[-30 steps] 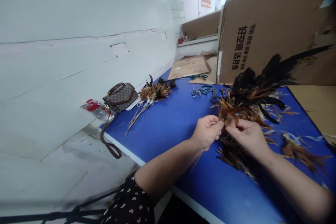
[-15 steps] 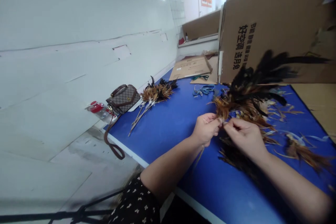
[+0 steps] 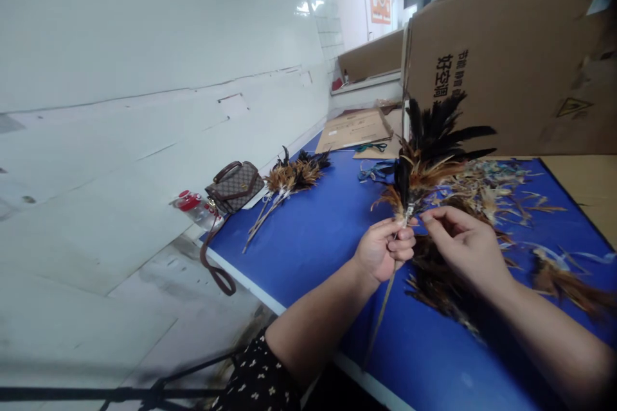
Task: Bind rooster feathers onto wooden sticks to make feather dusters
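Observation:
My left hand [image 3: 385,250] is closed around the thin stick of a feather duster [image 3: 429,151], just under its feathers. Black plumes fan upward from it, with brown ones lower down, and whitish binding shows at their base. The bare stick [image 3: 378,321] slants down past the table's front edge. Just right of the binding, my right hand [image 3: 470,250] has thumb and forefinger pinched together; whatever lies between them is too small to make out. Below that hand, dark loose feathers [image 3: 446,295] rest on the blue table [image 3: 308,225].
More feather dusters [image 3: 294,173] lie at the left, beside a patterned handbag [image 3: 236,186] and a red-capped bottle [image 3: 195,207]. Scattered feathers [image 3: 496,189] cover the right side. Flat cardboard [image 3: 354,128], blue cord [image 3: 373,170] and a large carton [image 3: 506,64] are farther back.
The feather duster has turned more upright, its plumes swinging leftward. My right hand has drawn away from the binding, to the right. The view has shifted slightly.

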`<control>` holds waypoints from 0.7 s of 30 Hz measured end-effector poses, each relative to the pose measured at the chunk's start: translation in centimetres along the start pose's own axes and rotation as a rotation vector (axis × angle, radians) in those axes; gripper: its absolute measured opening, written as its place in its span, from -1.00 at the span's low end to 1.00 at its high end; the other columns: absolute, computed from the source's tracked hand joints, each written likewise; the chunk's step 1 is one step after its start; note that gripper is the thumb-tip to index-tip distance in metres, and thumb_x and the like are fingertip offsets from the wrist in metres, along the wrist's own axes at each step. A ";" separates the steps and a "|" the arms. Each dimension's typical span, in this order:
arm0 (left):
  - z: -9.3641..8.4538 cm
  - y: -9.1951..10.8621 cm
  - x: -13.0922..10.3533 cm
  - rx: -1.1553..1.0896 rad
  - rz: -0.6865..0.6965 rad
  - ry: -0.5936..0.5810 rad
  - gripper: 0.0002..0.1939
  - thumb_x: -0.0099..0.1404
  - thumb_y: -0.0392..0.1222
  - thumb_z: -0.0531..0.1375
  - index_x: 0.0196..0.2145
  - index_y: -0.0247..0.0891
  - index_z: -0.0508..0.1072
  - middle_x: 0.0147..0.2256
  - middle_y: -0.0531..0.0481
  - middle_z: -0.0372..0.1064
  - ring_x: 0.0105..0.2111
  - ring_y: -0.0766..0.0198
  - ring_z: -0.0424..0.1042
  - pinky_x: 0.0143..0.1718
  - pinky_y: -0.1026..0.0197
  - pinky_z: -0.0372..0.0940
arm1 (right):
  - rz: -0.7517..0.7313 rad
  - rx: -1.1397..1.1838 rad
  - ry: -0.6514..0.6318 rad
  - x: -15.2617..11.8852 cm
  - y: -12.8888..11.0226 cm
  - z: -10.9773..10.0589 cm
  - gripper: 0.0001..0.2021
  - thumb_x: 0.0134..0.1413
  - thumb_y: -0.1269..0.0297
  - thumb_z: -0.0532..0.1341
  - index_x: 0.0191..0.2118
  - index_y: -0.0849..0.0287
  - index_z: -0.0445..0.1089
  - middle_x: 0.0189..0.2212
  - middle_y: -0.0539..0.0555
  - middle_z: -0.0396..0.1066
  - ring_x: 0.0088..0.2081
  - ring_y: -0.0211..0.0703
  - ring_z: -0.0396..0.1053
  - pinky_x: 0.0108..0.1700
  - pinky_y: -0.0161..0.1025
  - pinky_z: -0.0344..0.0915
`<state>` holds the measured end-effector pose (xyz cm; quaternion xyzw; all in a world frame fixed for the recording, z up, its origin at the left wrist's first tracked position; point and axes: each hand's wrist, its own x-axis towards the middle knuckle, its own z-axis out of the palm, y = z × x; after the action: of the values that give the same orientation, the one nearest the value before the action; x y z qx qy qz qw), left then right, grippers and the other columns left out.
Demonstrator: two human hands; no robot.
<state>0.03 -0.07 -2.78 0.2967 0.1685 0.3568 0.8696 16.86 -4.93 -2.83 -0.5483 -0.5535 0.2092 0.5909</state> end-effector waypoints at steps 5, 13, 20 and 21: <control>-0.7 -0.1 -0.4 -0.036 -0.090 -0.010 -0.80 0.31 -0.28 0.32 -0.13 -0.44 0.59 -0.44 0.13 0.01 -0.57 0.50 -0.20 -0.60 0.40 -0.23 | 0.038 0.040 0.000 -0.3 0.3 0.7 -0.70 0.24 -0.02 0.36 -0.13 0.11 0.58 -0.46 0.04 0.54 -0.53 -0.21 0.33 -0.55 -0.29 0.17; -1.9 -0.4 -0.4 0.014 -0.129 -0.114 -0.80 0.29 -0.21 0.37 -0.21 -0.35 0.47 -0.42 0.14 0.00 -0.57 0.50 -0.17 -0.60 0.40 -0.20 | 0.106 0.054 -0.006 -0.2 0.8 0.4 -0.68 0.18 0.01 0.38 -0.09 0.12 0.64 -0.35 0.11 0.66 -0.39 -0.09 0.54 -0.35 -0.22 0.44; -1.9 -0.5 -0.5 0.292 -0.050 -0.142 -0.52 0.31 0.17 0.41 -0.37 -0.28 0.37 -0.52 0.21 -0.04 -0.62 0.52 -0.16 -0.63 0.40 -0.19 | 0.113 0.061 -0.026 -0.3 1.4 0.8 -0.65 0.13 -0.03 0.41 -0.12 0.14 0.63 -0.47 0.05 0.56 -0.49 -0.18 0.42 -0.47 -0.27 0.30; -1.9 -0.6 -0.5 0.337 -0.043 -0.148 -0.46 0.31 0.19 0.41 -0.46 -0.26 0.29 -0.55 0.23 -0.07 -0.64 0.53 -0.17 -0.64 0.40 -0.20 | 0.125 0.077 -0.022 -0.3 1.6 0.9 -0.65 0.12 -0.04 0.43 -0.15 0.14 0.61 -0.50 0.04 0.52 -0.50 -0.18 0.41 -0.48 -0.28 0.30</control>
<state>-0.95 0.00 -4.63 0.4602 0.1675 0.2821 0.8250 16.53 -4.31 -4.53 -0.5565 -0.5163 0.2729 0.5909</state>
